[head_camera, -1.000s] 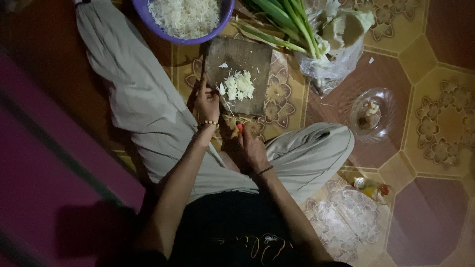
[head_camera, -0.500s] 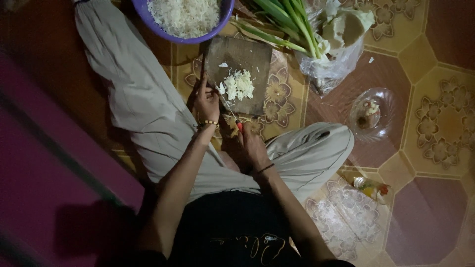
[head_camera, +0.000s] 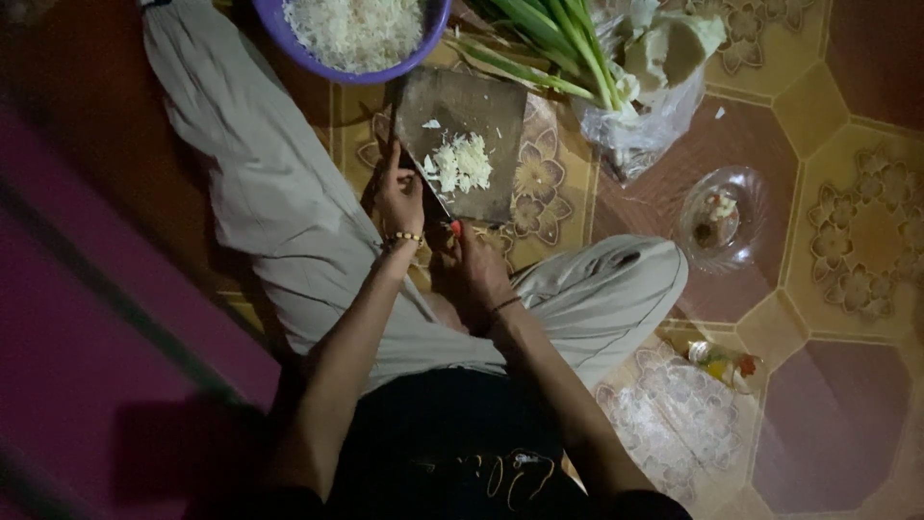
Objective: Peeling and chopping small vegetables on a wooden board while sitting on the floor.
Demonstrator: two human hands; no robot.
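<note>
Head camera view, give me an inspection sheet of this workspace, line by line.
Surface: patterned tiled floor, dimly lit.
Job's things: dark cutting board with pale chopped pile; knife barely visible.
Clutter: purple bowl of shreds, green stalks, plastic bag, glass dish, small bottle.
Hands: left hand at board's edge; right hand near the board's corner.
Cables: nothing seen.
Surroundings: person sits on the floor.

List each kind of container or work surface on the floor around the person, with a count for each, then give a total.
Purple bowl of shredded white food: 1
Clear glass bowl: 1
Cutting board: 1
Plastic bag: 1
Small bottle: 1
Total: 5
</note>
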